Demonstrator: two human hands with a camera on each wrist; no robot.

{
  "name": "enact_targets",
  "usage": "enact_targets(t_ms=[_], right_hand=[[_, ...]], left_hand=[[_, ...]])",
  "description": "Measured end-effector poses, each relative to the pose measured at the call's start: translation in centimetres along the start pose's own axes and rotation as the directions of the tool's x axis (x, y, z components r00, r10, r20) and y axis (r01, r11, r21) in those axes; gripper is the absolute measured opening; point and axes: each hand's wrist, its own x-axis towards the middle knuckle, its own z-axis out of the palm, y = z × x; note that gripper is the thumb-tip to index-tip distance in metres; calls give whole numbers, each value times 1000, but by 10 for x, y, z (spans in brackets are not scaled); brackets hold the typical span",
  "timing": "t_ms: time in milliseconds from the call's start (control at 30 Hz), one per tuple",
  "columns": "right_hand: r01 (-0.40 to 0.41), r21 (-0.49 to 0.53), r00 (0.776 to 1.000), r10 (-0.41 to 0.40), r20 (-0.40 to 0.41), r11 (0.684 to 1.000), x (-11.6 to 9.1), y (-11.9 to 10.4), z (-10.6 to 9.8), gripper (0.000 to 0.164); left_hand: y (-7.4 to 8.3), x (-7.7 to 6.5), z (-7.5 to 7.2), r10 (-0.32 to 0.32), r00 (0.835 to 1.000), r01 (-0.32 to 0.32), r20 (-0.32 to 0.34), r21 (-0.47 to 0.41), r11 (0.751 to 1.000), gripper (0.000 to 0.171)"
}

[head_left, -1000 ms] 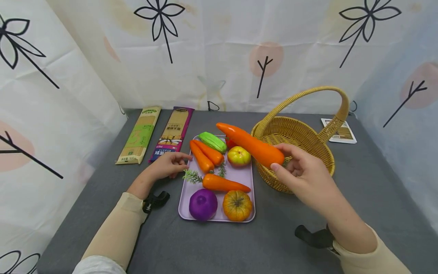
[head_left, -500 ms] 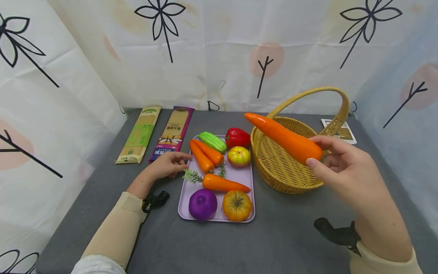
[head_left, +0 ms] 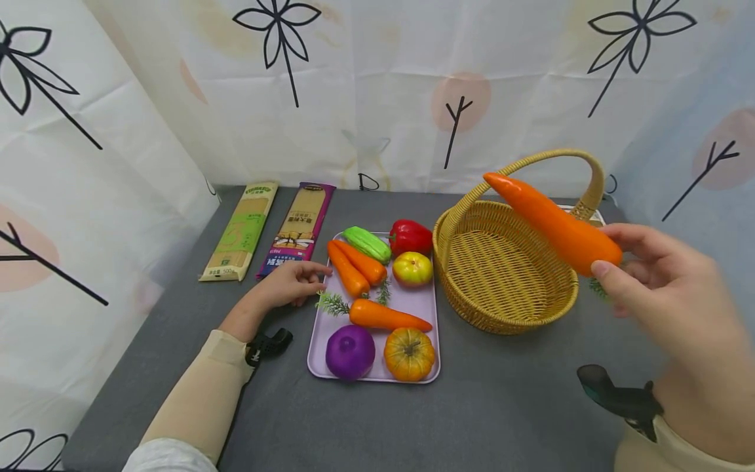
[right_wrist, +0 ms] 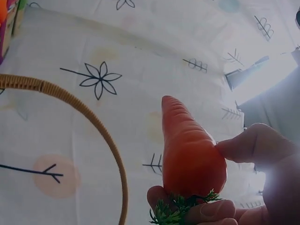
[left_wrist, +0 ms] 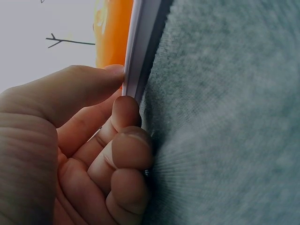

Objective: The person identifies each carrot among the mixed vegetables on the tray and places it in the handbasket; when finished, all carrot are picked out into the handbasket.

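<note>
My right hand (head_left: 678,295) pinches a large orange carrot (head_left: 554,223) by its thick end, the thin tip pointing up and left. The carrot hangs over the right side of a wicker basket (head_left: 507,321), and its green leaves (right_wrist: 171,213) show under the fingers in the right wrist view. At the left edge of a pale purple tray (head_left: 318,354), my left hand (head_left: 289,285) holds the rim (left_wrist: 133,61) between thumb and curled fingers. On the tray lie several vegetables, among them a carrot (head_left: 386,316), a purple onion-like vegetable (head_left: 350,353) and a small pumpkin (head_left: 409,354).
Also on the tray are a paired carrot bunch (head_left: 354,265), a green cucumber-like vegetable (head_left: 367,244), a red pepper (head_left: 410,236) and a yellow tomato-like vegetable (head_left: 412,269). Two noodle packs (head_left: 242,229) lie behind left. The basket's tall handle (head_left: 548,155) arches over it. A card lies behind the basket, partly hidden.
My right hand has carried the carrot rightward from above the tray, across the basket to its right side. The red pepper is uncovered. My left hand has stayed in place.
</note>
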Motion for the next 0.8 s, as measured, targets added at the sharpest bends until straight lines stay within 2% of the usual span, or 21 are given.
enact_targets(t_ms=[200,433,633,800], right_hand=[[15,-8,999,-15,-31,1000,0,10,-11,39],[-77,-85,997,74,-31,993,7,18,-19,29],[-115,-71,993,112,-43,991,17,27,-24,27],[-147,-110,989,145,-26,983,24,34,-27,36]], left_hand=[[1,0,0,-13,1000,13,-4,10,1000,32],[0,1,0,-12,1000,12,-7,7,1000,32],[0,1,0,-21,1000,21,-5,4,1000,33],[1,1,1,-26,1000,26,-5,3,1000,33]])
